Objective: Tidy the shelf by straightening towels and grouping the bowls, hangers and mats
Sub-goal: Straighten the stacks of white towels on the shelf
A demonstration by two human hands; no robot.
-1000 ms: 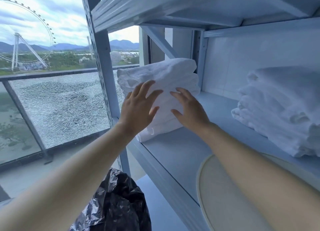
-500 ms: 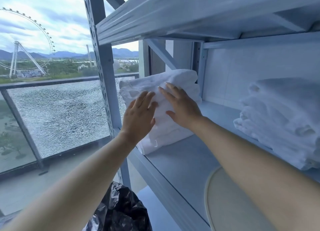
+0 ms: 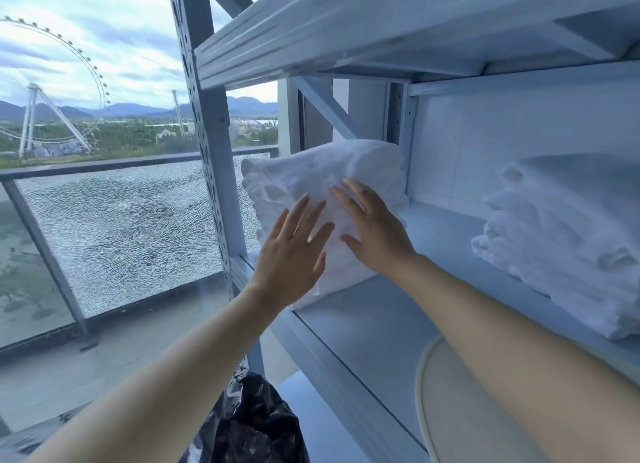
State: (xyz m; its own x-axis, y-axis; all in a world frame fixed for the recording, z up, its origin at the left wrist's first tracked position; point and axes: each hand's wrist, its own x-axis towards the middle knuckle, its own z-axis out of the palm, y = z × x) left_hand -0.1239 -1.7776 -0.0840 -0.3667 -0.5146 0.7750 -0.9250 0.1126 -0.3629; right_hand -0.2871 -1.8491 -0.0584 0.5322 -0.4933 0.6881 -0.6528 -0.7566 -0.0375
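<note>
Shelf (image 3: 374,327) left end, towels (image 3: 322,171) beside post (image 3: 213,171)

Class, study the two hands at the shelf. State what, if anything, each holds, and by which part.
Nothing is gripped. The left hand and right hand lie flat, fingers straight, against the front face of the folded towel stack.

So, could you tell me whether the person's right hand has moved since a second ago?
Yes. The right hand has slid a little up the front of the folded white towel stack, fingertips now closer to its top edge.
</note>
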